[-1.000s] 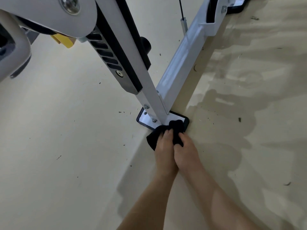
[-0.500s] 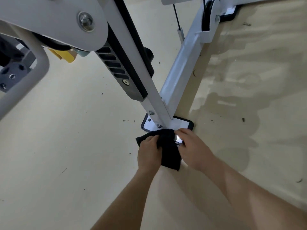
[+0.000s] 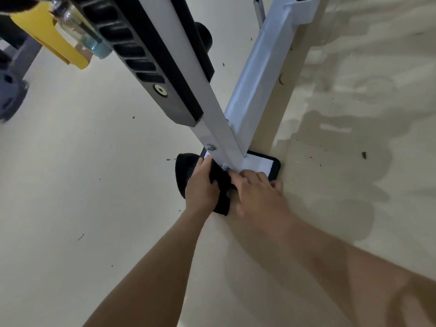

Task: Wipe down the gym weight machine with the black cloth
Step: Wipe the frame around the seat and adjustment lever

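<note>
Step in hand: wipe the foot plate (image 3: 258,164) of the weight machine (image 3: 257,74), i.e. the white plate w/ black rubber edge where the two frame legs meet the floor (image 3: 94,185).

Black cloth (image 3: 182,172): bunched on the floor at the plate's left front corner, touching the angled leg base and running back between the two hands.

Left hand (image 3: 201,185): fingers curled over the cloth, gripping it against the plate corner, just below the lower bolt (image 3: 224,168). Right hand (image 3: 257,194): fingers fairly straight, resting on the plate's front edge beside the cloth; looks relaxed, not gripping. Contact w/ cloth on its inner side cannot be confirmed.

Procedure (judgement):
- Keep cloth flat under the fingers, not balled; more contact area.
- Work round both bolts, then along the rubber rim.
- Sweep left to right so the right half of the plate, apparently uncovered, gets done.
- Floor debris nearby: avoid dragging grit onto the plate.
</note>
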The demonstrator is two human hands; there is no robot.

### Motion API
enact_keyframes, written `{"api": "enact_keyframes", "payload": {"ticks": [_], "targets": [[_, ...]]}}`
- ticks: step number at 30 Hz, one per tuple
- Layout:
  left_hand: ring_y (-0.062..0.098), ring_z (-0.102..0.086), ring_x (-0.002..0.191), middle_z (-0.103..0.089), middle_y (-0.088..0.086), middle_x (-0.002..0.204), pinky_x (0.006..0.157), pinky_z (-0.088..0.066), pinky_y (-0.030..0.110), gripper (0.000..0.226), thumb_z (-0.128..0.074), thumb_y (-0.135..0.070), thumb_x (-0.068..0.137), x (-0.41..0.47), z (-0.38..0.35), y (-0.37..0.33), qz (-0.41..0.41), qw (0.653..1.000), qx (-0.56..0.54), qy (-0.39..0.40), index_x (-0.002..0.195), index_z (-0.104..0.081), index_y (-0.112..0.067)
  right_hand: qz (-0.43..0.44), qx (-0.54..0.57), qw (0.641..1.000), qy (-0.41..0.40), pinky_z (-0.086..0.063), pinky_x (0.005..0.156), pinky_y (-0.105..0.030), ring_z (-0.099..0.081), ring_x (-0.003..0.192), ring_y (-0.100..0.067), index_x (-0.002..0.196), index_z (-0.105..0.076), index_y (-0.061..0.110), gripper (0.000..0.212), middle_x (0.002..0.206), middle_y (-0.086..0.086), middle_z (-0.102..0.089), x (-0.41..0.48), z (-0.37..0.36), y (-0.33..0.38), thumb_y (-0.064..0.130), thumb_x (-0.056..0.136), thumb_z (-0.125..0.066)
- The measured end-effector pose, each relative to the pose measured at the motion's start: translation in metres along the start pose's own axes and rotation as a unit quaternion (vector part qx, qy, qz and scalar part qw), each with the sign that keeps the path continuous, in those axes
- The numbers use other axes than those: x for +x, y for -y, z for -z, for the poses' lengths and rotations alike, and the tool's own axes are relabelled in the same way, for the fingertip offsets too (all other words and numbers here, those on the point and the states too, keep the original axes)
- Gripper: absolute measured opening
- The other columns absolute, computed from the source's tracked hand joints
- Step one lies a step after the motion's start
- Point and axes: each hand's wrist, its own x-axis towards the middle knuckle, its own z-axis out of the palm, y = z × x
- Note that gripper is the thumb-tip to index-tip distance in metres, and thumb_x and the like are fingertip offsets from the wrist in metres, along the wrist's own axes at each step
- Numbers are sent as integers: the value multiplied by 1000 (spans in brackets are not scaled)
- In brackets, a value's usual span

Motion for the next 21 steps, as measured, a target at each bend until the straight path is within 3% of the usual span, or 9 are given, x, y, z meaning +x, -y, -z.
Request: {"api": "enact_keyframes", "payload": {"ticks": [2,4,6,9,11,12,15,18,21], "targets": [[11,-57,93,-59,-8,106,72,-43,24,56,-45,-2,84,-23,-2,3,24,1000,-4,4,134,-47,-28,1,26,1000,15,-33,93,-39,-38,121,-23,150,-19,30,69,132,0,-40,-3,-3,3,19,88,-48],[8,-55,83,-58,-14,94,69,-42,11,48,-50,-5,89,-41,-4,-4,29,999,-23,0,133,-52,-24,-7,86,995,39,-33,98,-39,-42,122,-23,151,-20,29,68,133,-2,-38,-8,-6,5,16,90,-46],[3,-55,81,-58,-18,93,68,-38,3,45,-53,-5,89,-56,-8,-19,28,998,-51,24,130,-56,-24,-51,220,973,41,-38,101,-37,-48,119,-23,143,-34,25,57,132,-4,-41,-10,-8,3,11,89,-47],[3,-55,72,-64,-10,81,61,-37,8,37,-60,-8,85,-64,-6,-36,-18,992,-54,109,117,-67,-25,-174,424,886,-74,-50,87,-37,-59,96,-19,106,-56,25,30,110,-4,-57,-17,-9,-8,6,83,-56],[5,-56,73,-67,-9,78,63,-40,16,29,-67,-12,80,-57,1,-44,-47,991,-51,113,105,-72,-25,-228,445,849,-168,-51,79,-34,-61,84,-16,94,-62,23,20,94,-1,-64,-28,-6,-22,7,83,-61],[3,-58,77,-68,-11,83,68,-44,17,29,-69,-14,78,-52,1,-46,-44,995,-58,74,104,-72,-26,-243,433,844,-201,-51,79,-34,-62,83,-16,93,-66,22,18,91,0,-66,-32,-5,-29,7,84,-61],[12,-59,85,-67,-5,91,76,-48,27,22,-63,-17,81,-57,-17,-59,2,995,-94,-39,101,-70,-20,-228,399,871,-172,-51,87,-33,-64,91,-17,108,-70,19,29,99,-1,-69,-37,-2,-35,6,86,-56],[15,-57,83,-62,-4,88,66,-43,24,23,-55,-19,88,-81,-43,-71,2,998,-60,-19,106,-69,-24,-180,374,908,-59,-48,83,-29,-62,98,-21,125,-59,19,43,106,-6,-65,-36,-2,-34,6,85,-50],[14,-59,81,-65,-1,88,65,-44,22,21,-56,-22,92,-79,-25,-71,50,996,-55,50,107,-71,-23,-164,360,918,13,-47,87,-30,-61,103,-23,129,-55,19,40,110,-5,-66,-34,15,-39,10,90,-54]]}}
